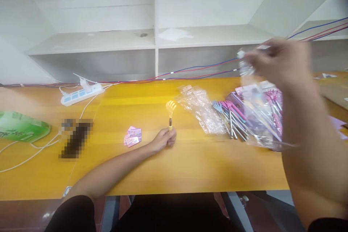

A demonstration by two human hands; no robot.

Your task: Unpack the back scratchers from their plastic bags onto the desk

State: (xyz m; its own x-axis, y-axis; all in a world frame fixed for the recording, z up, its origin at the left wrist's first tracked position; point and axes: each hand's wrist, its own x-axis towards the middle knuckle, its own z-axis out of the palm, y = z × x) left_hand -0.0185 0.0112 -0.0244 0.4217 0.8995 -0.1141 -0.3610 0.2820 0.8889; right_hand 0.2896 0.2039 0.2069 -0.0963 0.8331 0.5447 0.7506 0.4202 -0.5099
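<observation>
"Holding the right forearm (310, 134) closest to the camera, slanting it up along the right side."

"Doing what with the right hand (285, 59)?"

"Seemingly pinching clear plastic film (246, 67) above the bagged items (261, 112), but blurring too much to tell the exact grip."

"And gripping what with the left hand (163, 141)?"

"Closing fingers round the lower end of a yellow hand-shaped scratcher (171, 108). Pointing its prongs away from the body, towards the shelf (122, 41), running its long axis nearly straight out."

"Lying nearer to which arm?"

"Being gripped on the left arm's side, so sitting well apart from the right hand, out to that hand's left and closer to the front edge."

"Bordering what?"

"Having crumpled wrappers (202, 110) near on the right, then blue and pink scratchers (230, 107) farther along; having small pink cards (133, 137) to the left. Showing tabletop (190, 174) between fist and front edge."
</observation>
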